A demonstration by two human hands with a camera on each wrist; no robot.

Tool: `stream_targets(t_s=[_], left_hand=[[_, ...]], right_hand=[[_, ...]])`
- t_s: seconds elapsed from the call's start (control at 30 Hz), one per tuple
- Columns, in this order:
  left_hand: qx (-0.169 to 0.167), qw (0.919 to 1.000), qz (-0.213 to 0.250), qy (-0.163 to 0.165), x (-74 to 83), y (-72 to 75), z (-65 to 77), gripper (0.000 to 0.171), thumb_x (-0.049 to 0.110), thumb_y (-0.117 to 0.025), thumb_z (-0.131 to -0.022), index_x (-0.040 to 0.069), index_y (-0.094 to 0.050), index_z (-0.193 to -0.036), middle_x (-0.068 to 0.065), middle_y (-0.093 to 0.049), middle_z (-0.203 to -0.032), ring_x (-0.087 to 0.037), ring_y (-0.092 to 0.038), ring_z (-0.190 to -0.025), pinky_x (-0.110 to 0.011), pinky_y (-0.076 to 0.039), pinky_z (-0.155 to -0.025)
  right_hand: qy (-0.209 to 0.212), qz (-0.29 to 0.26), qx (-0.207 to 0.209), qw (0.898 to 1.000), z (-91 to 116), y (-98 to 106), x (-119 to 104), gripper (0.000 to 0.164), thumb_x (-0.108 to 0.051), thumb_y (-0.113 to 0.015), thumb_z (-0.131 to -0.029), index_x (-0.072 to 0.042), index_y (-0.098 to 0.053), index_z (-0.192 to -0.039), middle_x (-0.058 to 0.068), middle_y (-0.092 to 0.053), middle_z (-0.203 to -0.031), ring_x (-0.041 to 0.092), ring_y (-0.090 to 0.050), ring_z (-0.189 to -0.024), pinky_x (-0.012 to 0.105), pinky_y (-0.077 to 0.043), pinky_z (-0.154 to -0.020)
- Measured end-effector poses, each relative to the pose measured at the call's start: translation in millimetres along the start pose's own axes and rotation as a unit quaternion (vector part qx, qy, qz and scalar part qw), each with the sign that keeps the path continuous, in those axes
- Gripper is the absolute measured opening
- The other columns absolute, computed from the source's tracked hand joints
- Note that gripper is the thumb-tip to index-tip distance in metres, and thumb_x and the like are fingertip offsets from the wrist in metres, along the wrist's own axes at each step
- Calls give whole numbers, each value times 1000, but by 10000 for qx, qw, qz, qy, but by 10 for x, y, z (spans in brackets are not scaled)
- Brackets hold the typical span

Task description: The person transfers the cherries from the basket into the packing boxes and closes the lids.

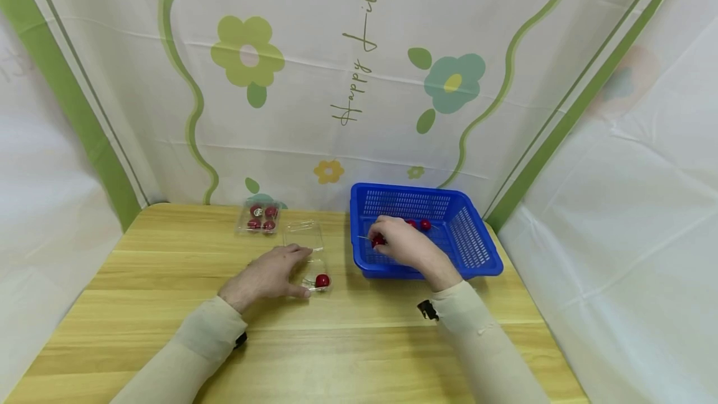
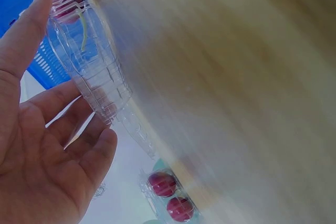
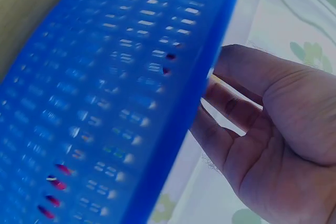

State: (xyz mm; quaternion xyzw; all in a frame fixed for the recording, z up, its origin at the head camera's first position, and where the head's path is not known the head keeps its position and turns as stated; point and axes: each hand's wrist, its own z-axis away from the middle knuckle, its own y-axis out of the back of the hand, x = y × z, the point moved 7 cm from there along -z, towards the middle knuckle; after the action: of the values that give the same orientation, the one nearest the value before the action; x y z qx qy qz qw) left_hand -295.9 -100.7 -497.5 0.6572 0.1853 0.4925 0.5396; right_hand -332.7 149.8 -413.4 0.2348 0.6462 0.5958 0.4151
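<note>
My left hand (image 1: 269, 272) spans one side of an open clear plastic clamshell box (image 1: 314, 260), thumb near its front end and fingers at the middle fold. A single red cherry (image 1: 322, 280) with a green stem lies at the box's near end; the left wrist view also shows this cherry (image 2: 68, 4). Over the left part of the blue basket (image 1: 426, 272), my right hand (image 1: 405, 243) pinches a dark red cherry (image 1: 378, 240), its stem pointing left. In the right wrist view the basket wall hides the fingertips of the right hand (image 3: 278, 129).
More cherries (image 1: 425, 224) lie in the basket beyond the right hand. A closed clear box (image 1: 260, 217) of several cherries stands at the table's back left. The wooden table (image 1: 314, 354) meets a printed curtain (image 1: 303, 111) behind.
</note>
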Motion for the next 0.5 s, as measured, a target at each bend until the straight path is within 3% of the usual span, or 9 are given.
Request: stream_targets(t_s=[0.17,0.23,0.5], left_hand=[[12,10000,38,-35,-17,-13,-13,100,48,-101,-93,-2,-58,-168,-28,-62,-171,-54,-62,-156,-70,-51,-134],[102,9998,114,-85,-97,-63,-45,102,55,-100,-92,0,-59,-168,-27,-62,-171,-54,-62,-155,-70,-52,-133],[4,10000,27,22,-9,-8,-10,99,46,-101,-94,-2,-58,-169,-28,-61,-172,-54,-61,-157,-69,-51,-134]], right_hand=[[38,3,32,10000,-4,46,-128,18,-5,-85,-108,-7,-86,-126,10,-80,-129,25,-79,-116,40,-72,-99],[80,6,72,9999,-1,75,-185,19,-5,-85,-108,-6,-86,-127,10,-80,-130,25,-79,-117,40,-72,-101],[246,-29,205,9995,16,181,-419,19,-6,-85,-108,-6,-85,-127,8,-80,-128,23,-78,-114,39,-71,-100]])
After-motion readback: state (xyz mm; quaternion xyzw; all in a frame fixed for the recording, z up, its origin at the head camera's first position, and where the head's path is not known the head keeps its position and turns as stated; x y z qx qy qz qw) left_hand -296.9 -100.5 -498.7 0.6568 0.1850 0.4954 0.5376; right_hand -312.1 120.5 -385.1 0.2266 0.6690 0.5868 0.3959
